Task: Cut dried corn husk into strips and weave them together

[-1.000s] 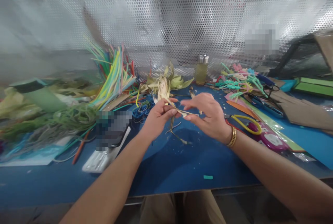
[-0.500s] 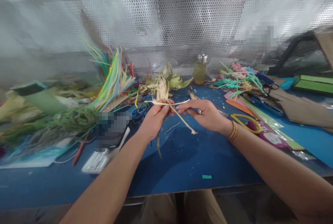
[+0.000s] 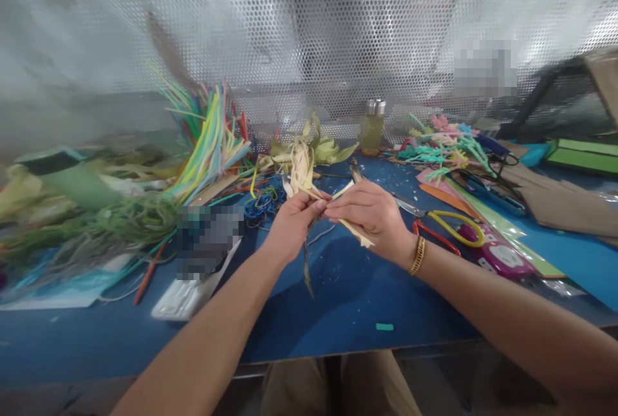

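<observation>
Pale dried corn husks (image 3: 302, 168) stand bunched above my left hand (image 3: 292, 226), whose thumb and fingers pinch them near the base. A thin brownish husk tail hangs below that hand over the blue table (image 3: 338, 313). My right hand (image 3: 379, 219) meets the left one fingertip to fingertip and is closed on a narrow cream husk strip (image 3: 356, 233). One end of the strip sticks out below the right fingers, and a pale end shows above them. Where the strip meets the bunch is hidden by my fingers.
Scissors with yellow and red handles (image 3: 456, 228) lie right of my right hand beside a magenta device (image 3: 506, 255). Behind stand a lidded bottle (image 3: 373, 127) and green husks (image 3: 333, 152). Left are colourful pipe cleaners (image 3: 212, 145), green cord (image 3: 140, 219) and a phone (image 3: 212, 242).
My right hand has moved left and closed in against my left fingers. The strip end that lay crosswise between the hands is now in the right fingers. The scissors' red handle has come into view.
</observation>
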{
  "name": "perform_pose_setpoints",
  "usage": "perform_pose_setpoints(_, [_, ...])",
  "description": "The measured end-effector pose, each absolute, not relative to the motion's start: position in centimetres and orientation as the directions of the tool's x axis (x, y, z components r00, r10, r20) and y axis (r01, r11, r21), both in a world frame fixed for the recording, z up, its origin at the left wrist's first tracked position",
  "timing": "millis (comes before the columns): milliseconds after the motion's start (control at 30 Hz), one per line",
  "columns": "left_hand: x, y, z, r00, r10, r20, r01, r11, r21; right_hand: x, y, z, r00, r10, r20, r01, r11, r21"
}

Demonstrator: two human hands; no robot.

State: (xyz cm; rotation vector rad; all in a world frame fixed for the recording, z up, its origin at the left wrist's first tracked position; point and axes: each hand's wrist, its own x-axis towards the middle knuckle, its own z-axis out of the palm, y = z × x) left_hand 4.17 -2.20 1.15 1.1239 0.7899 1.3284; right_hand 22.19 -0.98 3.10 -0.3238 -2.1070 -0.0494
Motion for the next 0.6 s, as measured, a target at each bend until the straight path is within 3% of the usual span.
perform_pose_setpoints(200, [3.78,-1.9,0.94,0.052,0.992,0.114,-0.246,-0.097,0.964,22.12,-1.09,2.94,-0.52,0.295,0.802,0.298,0.942,-0.153])
perform_pose_setpoints(367, [3.69,-1.78,0.72,-0.019,0.991,0.131,-0.15,-0.132,0.98,22.02,-1.32,2.81,-0.345,0.406,0.847,0.316,0.899,-0.302])
perform_pose_setpoints(600, [4.13,-2.34,1.23,0.037,0.983,0.179,-0.219,-0.167,0.961,21.57,-1.41,2.68,-0.188,0.609,0.771,0.23,0.79,-0.568])
